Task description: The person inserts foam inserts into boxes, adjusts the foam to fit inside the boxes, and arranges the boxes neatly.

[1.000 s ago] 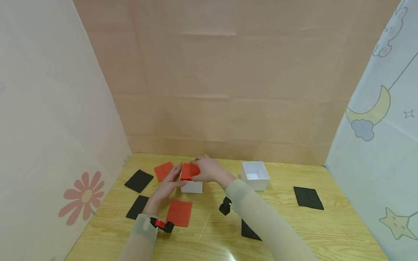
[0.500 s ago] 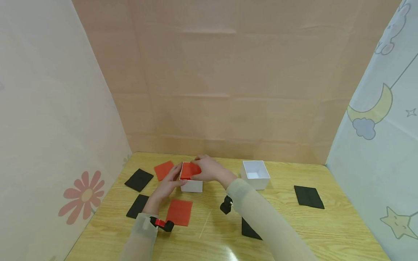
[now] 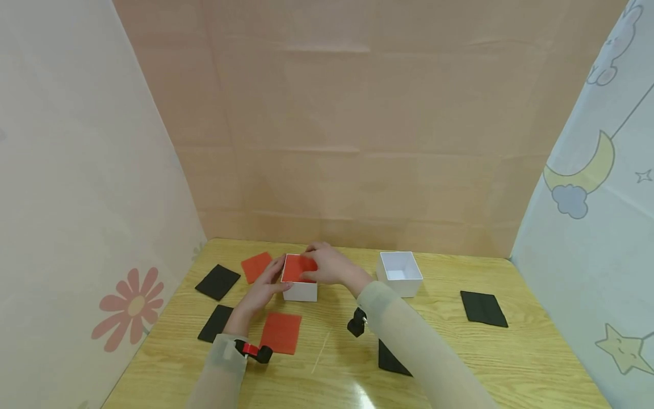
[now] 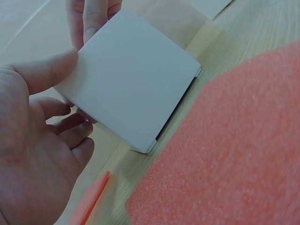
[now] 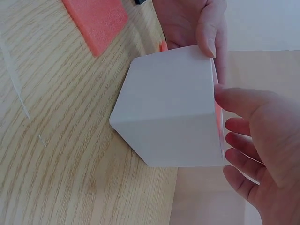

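On the wood-grain table [image 3: 444,358], the left hand [image 3: 261,291] is gripping a square white cardboard box [image 3: 300,292], the loosely parted right hand [image 3: 331,265] is touching a red foam sheet [image 3: 293,268] inside, with two red foam squares [image 3: 281,333] and four black squares [image 3: 483,308] seemingly left waiting.

In my head view: white boxes [image 3: 300,292]; red sheets [image 3: 280,333]; black sheets [image 3: 483,308]; yellow-brown, wood-grained table [image 3: 521,363]; cream sleeves [image 3: 424,346]; tan backdrop [image 3: 357,113]. I see whitish side cloths [image 3: 76,170], one printed with a red-petalled flower [image 3: 135,307], the other with a yellow moon [image 3: 600,167] and blue-grey cloud [image 3: 569,201].
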Motion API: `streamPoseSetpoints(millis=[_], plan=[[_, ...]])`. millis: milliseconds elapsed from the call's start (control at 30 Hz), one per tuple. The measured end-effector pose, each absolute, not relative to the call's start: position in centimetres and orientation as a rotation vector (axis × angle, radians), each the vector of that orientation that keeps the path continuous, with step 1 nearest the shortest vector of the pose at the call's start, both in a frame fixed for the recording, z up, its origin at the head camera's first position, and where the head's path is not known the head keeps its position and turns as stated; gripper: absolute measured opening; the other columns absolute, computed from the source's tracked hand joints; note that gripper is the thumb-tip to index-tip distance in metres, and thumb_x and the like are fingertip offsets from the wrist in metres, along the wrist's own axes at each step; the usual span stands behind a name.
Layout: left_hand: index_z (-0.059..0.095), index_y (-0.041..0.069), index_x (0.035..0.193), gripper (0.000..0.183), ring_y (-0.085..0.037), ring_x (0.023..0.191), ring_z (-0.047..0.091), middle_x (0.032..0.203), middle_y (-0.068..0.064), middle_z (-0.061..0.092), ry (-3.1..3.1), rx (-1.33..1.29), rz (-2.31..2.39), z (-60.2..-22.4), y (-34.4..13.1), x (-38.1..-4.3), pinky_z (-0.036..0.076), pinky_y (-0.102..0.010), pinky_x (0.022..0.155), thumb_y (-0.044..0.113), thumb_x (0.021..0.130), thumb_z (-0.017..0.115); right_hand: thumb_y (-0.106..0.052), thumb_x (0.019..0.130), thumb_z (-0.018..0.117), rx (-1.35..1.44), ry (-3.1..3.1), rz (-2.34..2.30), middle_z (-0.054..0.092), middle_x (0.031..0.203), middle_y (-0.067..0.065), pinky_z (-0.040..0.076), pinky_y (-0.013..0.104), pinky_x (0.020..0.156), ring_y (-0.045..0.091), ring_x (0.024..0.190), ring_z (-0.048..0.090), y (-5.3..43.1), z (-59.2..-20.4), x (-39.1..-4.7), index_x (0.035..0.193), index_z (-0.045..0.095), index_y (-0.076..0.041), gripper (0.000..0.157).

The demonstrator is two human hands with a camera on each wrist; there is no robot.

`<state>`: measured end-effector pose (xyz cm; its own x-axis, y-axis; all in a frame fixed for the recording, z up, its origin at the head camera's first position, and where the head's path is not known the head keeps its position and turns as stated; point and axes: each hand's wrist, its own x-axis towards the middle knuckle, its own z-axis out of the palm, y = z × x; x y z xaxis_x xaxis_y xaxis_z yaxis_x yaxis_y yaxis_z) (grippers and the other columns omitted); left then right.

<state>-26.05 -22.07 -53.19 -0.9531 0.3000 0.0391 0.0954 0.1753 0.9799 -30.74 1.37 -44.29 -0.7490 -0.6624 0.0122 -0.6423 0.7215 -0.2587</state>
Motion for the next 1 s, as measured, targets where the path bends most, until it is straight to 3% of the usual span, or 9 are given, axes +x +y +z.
streamPoseSetpoints(millis=[200, 467, 1000], plan=[[0.022, 0.012, 0.172, 0.083, -0.038, 0.164, 0.010, 0.179, -0.012, 0.010, 2.287, 0.385, 1.877, -53.1, -21.9, -26.0, 0.021, -0.056, 0.128, 0.017, 0.104, 0.070, -0.038, 0.100, 0.077, -1.044, 2.878, -0.382, 0.060, 0.143, 0.011, 0.048, 0.042, 0.112, 0.030, 0.131, 0.056, 1.3, -44.3, -30.8, 0.141, 0.072, -0.013, 0.049], [0.023, 0.012, 0.172, 0.083, -0.039, 0.163, 0.011, 0.178, -0.012, 0.011, 2.281, 0.381, 1.884, -53.2, -22.1, -26.1, 0.023, -0.057, 0.127, 0.016, 0.104, 0.070, -0.037, 0.099, 0.078, -1.021, 2.902, -0.365, 0.061, 0.146, 0.010, 0.048, 0.044, 0.113, 0.029, 0.133, 0.057, 1.0, -44.5, -30.8, 0.139, 0.074, -0.015, 0.046], [0.020, 0.011, 0.172, 0.085, -0.038, 0.164, 0.009, 0.179, -0.012, 0.008, 2.264, 0.394, 1.898, -53.0, -22.0, -25.9, 0.024, -0.056, 0.127, 0.017, 0.104, 0.070, -0.038, 0.100, 0.078, -1.067, 2.942, -0.306, 0.067, 0.134, 0.003, 0.053, 0.039, 0.105, 0.023, 0.121, 0.064, 0.0, -45.3, -31.1, 0.135, 0.077, -0.019, 0.040]])
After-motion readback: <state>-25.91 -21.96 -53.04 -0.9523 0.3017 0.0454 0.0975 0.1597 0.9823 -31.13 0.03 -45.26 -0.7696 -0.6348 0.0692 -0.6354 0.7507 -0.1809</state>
